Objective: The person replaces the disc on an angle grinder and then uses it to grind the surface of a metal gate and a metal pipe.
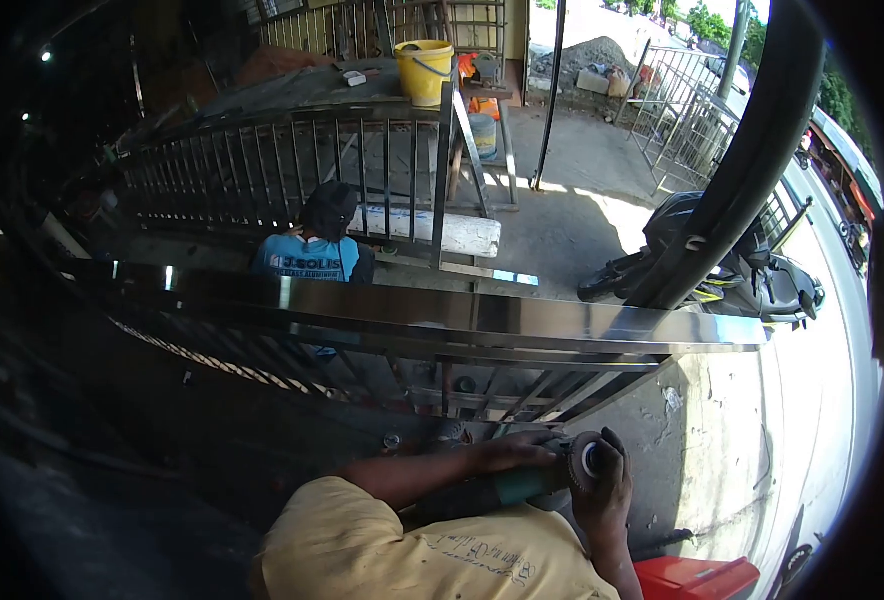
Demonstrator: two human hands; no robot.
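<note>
An angle grinder (524,487) with a dark and green body lies against the front of my yellow shirt. Its round disc (580,474) has a rough, toothed-looking rim and a pale centre, and it faces up and to the right. My left hand (522,452) is wrapped over the grinder near its head. On the disc's right side, my right hand (612,478) curls its fingers around the edge. The shadow hides exactly where the left fingertips press.
A shiny metal railing (522,318) crosses in front of me. Beyond it a person in a blue shirt (307,257) sits by another railing. A yellow bucket (424,75) stands on a table. At right are a post (752,130) and a motorcycle (787,285); a red box (697,578) is low right.
</note>
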